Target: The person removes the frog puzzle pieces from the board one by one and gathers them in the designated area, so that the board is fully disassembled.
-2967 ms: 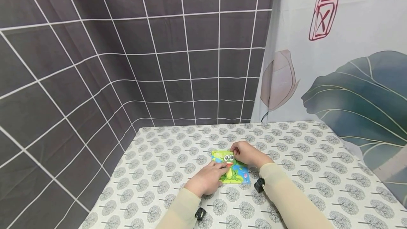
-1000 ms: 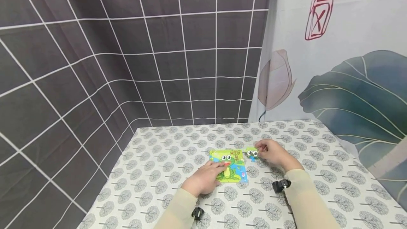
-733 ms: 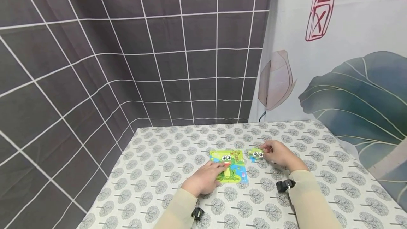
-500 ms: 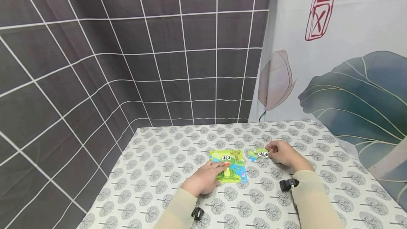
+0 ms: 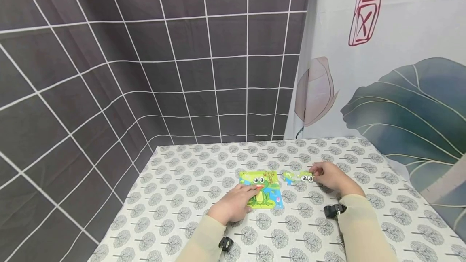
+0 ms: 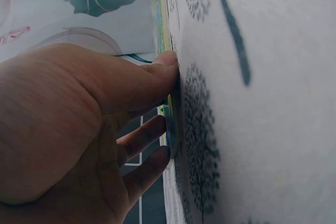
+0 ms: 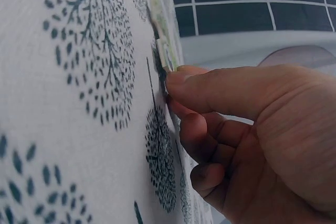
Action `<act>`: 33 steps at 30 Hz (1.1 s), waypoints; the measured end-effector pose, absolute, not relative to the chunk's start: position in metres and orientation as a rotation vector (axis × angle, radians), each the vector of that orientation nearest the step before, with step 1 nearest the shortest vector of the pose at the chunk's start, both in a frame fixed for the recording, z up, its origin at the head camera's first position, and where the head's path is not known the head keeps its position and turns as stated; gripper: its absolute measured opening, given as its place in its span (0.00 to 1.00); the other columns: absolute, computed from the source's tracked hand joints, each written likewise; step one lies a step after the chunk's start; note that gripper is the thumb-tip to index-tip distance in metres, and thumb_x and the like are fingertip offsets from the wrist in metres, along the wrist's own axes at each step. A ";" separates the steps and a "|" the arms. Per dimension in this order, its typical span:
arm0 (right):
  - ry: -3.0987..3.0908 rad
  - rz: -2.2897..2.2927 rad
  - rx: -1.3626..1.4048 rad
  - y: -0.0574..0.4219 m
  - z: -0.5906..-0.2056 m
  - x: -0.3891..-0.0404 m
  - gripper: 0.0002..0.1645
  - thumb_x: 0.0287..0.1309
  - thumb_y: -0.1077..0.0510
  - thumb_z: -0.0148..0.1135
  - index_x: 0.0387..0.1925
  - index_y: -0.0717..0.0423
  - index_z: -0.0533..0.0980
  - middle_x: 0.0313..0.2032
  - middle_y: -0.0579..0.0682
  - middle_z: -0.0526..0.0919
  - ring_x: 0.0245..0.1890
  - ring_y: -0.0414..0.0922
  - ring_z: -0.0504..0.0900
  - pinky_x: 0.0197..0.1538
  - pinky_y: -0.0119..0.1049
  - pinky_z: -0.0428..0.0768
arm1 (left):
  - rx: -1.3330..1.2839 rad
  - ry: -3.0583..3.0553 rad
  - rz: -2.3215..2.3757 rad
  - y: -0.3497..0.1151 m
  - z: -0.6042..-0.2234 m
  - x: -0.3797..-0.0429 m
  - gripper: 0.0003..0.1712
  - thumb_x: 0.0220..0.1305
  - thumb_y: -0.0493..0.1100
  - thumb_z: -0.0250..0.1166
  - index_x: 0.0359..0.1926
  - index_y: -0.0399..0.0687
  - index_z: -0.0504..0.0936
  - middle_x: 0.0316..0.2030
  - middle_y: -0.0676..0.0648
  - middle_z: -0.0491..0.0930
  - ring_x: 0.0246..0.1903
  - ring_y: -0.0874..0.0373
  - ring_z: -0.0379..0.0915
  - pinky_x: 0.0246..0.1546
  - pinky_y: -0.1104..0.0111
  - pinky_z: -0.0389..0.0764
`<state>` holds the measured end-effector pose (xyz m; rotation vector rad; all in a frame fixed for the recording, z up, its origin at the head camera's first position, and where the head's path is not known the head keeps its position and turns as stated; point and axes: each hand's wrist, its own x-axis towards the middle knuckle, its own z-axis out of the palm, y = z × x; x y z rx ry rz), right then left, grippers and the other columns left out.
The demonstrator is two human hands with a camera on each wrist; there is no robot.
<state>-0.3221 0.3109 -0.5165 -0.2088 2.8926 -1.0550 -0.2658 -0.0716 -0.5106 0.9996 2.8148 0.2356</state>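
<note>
A square frog jigsaw puzzle (image 5: 274, 193) lies on the patterned cloth. My left hand (image 5: 234, 203) rests on its left side, the fingers lying over the picture; in the left wrist view the left thumb (image 6: 165, 64) touches the puzzle's edge. To the right of the puzzle, my right hand (image 5: 330, 178) pinches the right end of a puzzle piece printed with two eyes (image 5: 306, 177) between thumb and fingers. That piece's pale edge (image 7: 166, 53) shows at the right fingertips, low over the cloth. A green and blue piece (image 5: 289, 178) lies between the puzzle and the eye piece.
The table (image 5: 196, 213) is covered by a white cloth printed with grey trees. A dark curtain (image 5: 185, 72) with white grid lines hangs behind and at the left. A white curtain (image 5: 400, 92) with leaf and flower prints hangs at the right.
My right hand has gone from the puzzle's upper right corner out to the right, sliding the eye piece away from the green and blue piece. The left hand stays on the puzzle.
</note>
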 end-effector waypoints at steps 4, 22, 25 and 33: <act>2.889 -1.038 -0.178 0.310 -0.516 -0.321 0.15 0.56 0.67 0.71 0.47 0.60 0.85 0.33 0.48 0.79 0.35 0.47 0.76 0.40 0.40 0.77 | 0.994 2.813 0.251 -0.072 -0.511 -0.265 0.42 0.71 0.47 0.68 0.81 0.61 0.62 0.80 0.57 0.59 0.78 0.48 0.53 0.79 0.55 0.55; 2.858 -1.074 -0.125 0.310 -0.517 -0.321 0.17 0.55 0.69 0.69 0.48 0.61 0.85 0.32 0.49 0.77 0.34 0.47 0.75 0.37 0.38 0.76 | 0.982 2.810 0.258 -0.073 -0.508 -0.264 0.38 0.71 0.47 0.68 0.78 0.58 0.68 0.79 0.56 0.60 0.78 0.48 0.54 0.79 0.54 0.57; 2.853 -1.084 -0.150 0.306 -0.513 -0.320 0.18 0.53 0.70 0.69 0.48 0.61 0.84 0.33 0.50 0.77 0.34 0.48 0.75 0.37 0.39 0.77 | 0.981 2.816 0.284 -0.073 -0.508 -0.264 0.37 0.69 0.46 0.70 0.77 0.58 0.70 0.79 0.55 0.62 0.77 0.47 0.55 0.79 0.54 0.58; 2.834 -1.137 -0.272 0.284 -0.502 -0.319 0.18 0.53 0.73 0.68 0.48 0.65 0.83 0.33 0.51 0.79 0.32 0.46 0.75 0.34 0.35 0.79 | 0.988 2.825 0.351 -0.073 -0.508 -0.265 0.34 0.66 0.45 0.73 0.73 0.58 0.76 0.77 0.55 0.65 0.76 0.45 0.58 0.78 0.53 0.59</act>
